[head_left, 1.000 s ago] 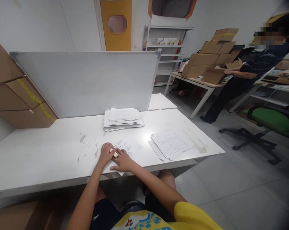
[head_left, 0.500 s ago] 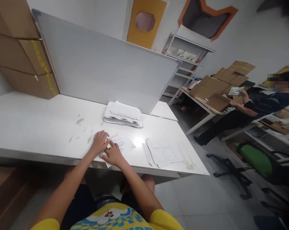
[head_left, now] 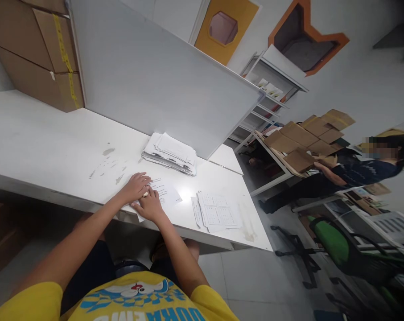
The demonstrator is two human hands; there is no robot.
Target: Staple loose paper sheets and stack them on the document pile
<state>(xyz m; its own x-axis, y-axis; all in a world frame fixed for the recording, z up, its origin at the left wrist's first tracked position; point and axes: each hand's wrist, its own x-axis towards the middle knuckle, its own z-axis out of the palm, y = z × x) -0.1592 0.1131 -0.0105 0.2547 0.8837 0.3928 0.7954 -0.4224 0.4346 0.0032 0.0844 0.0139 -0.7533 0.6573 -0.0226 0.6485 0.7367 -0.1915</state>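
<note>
On the white desk (head_left: 55, 133), both my hands rest over a printed sheet of paper (head_left: 170, 194) close to the front edge. My left hand (head_left: 137, 185) lies with its fingers stretched across the sheet's left part. Against it, my right hand (head_left: 150, 205) has bent fingers around a small pale block (head_left: 145, 194), mostly hidden between the two hands, so its kind cannot be made out. A corner of paper sticks out over the desk edge below my hands.
Behind my hands lies a thick paper stack (head_left: 170, 154), backed by a whiteboard (head_left: 162, 84). More printed sheets (head_left: 218, 211) lie to the right. Cardboard boxes (head_left: 38, 67) stand at the left. At far right a person (head_left: 359, 162) handles boxes, near a green chair (head_left: 332, 240).
The view has tilted and shifted. My hands keep nearly the same place on the sheet, the pale block showing less. The person at right has lowered their hands to the boxes.
</note>
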